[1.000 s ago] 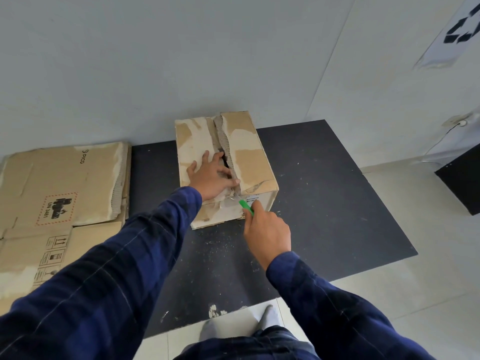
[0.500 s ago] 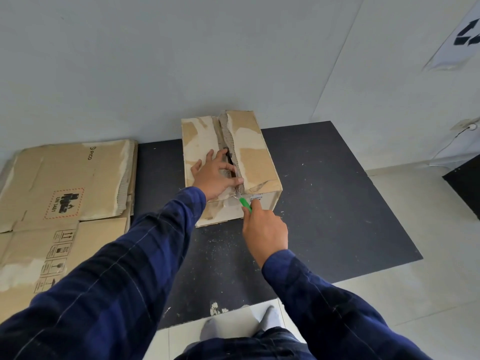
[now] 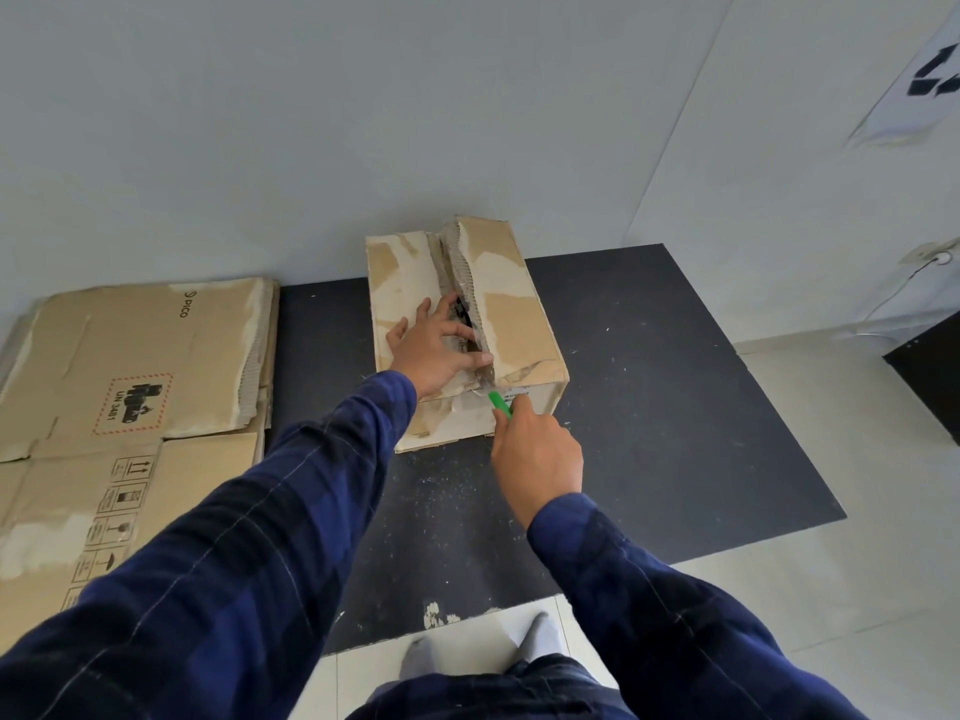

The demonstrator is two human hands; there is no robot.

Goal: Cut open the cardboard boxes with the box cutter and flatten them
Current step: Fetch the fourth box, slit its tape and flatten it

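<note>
A worn cardboard box (image 3: 514, 304) stands on a black floor mat (image 3: 649, 407) against the wall. Its top flaps part along a ragged middle seam. My left hand (image 3: 436, 345) lies flat on the left flap with fingers spread, the fingertips at the seam's gap. My right hand (image 3: 535, 454) grips a green box cutter (image 3: 500, 402). The cutter's blade tip meets the box's near top edge at the end of the seam.
Flattened cardboard boxes (image 3: 130, 397) lie stacked on the floor to the left, beside the mat. Cardboard crumbs litter the mat in front of the box. A dark object (image 3: 930, 376) sits at the right edge. My socked feet (image 3: 478, 646) stand at the mat's near edge.
The hands and cutter stay at the near end of the seam. The camera view has shifted slightly, so the box sits a little more to the right in the picture.
</note>
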